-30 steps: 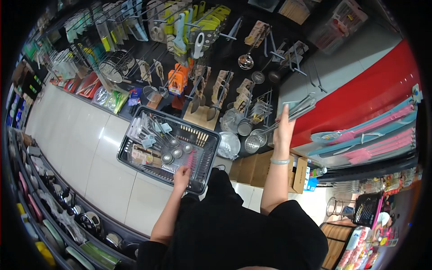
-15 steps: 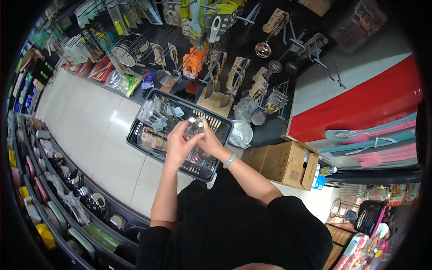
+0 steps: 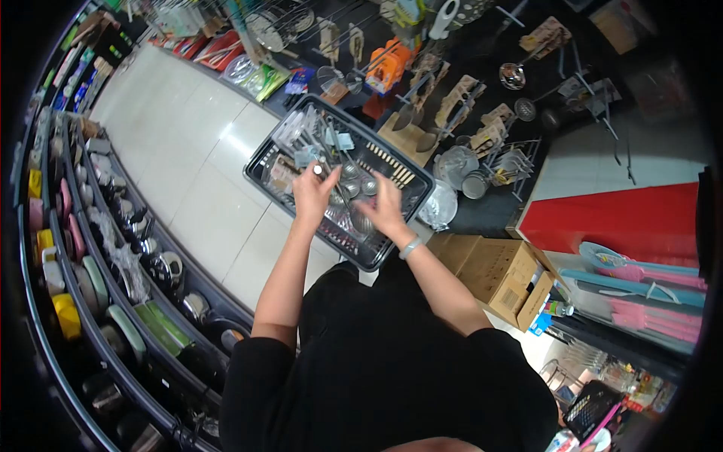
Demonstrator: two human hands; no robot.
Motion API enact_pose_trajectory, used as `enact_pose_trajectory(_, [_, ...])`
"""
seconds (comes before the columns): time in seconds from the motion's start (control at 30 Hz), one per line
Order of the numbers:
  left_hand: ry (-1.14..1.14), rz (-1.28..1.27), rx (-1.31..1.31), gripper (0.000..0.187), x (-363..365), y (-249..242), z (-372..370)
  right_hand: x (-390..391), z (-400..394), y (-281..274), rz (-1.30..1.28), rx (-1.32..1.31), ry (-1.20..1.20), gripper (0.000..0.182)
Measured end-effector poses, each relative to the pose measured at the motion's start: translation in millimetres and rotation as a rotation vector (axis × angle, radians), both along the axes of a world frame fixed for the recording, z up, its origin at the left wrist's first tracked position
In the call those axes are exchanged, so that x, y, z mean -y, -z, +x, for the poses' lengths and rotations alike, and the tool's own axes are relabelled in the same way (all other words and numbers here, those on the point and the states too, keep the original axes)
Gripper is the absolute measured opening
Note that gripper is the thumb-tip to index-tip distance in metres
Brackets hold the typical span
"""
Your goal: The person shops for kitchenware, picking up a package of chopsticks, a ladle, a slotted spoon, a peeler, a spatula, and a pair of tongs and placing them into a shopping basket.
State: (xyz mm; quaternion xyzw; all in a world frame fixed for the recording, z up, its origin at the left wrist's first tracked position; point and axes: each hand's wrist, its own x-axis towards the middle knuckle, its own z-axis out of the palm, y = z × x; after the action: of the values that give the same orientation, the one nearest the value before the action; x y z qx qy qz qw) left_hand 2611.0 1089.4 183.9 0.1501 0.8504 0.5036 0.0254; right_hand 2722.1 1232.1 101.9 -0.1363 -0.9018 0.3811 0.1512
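Two bare hands were over a black basket (image 3: 426, 183), whose rim ran around them. The left hand (image 3: 309, 194) was closed on a long-handled metal utensil (image 3: 344, 200), gripping it near a white end that showed at the fingertips; its shaft slanted toward the right hand (image 3: 387, 208). That one had its fingers spread, blurred, and I cannot tell whether it touched the utensil. Between the hands, just beyond the shaft, round metal ladle bowls (image 3: 351, 172) lay in the basket. Clear packages (image 3: 296, 129) sat beyond the left hand, and a pale blue tag (image 3: 343, 141) lay beyond both. Outside the basket, a shiny round wrapped item (image 3: 440, 206) was near the right hand, with a cardboard box (image 3: 493, 282) farther to its right.
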Motion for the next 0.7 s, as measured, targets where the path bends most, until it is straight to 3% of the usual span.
enact_pose_trajectory(0.1, [-0.090, 0.036, -0.061, 0.029, 12, 29, -21, -9, 44, 31, 0.134, 0.217, 0.269, 0.078])
enact_pose_trajectory(0.17, [-0.100, 0.063, -0.063, 0.030, 17, 31, -29, -8, 71, 43, 0.172, 0.281, 0.292, 0.083])
enact_pose_trajectory(0.23, [-0.130, -0.075, -0.086, 0.026, 23, 41, -38, -9, 89, 52, 0.212, 0.345, 0.322, 0.087])
enact_pose_trajectory(0.3, [-0.132, -0.102, -0.111, 0.027, 29, 61, -50, -10, 98, 59, 0.052, 0.518, 0.302, 0.094])
enact_pose_trajectory(0.57, [-0.155, -0.030, -0.123, 0.036, 38, 118, -73, -15, 97, 75, 0.022, 0.465, 0.265, 0.096])
enact_pose_trajectory(0.63, [-0.135, -0.049, -0.248, 0.035, 36, 130, -75, -14, 99, 71, 0.004, 0.529, 0.257, 0.097])
enact_pose_trajectory(0.7, [-0.104, -0.005, 0.013, 0.032, 35, 144, -77, -14, 98, 69, 0.008, 0.518, 0.257, 0.098])
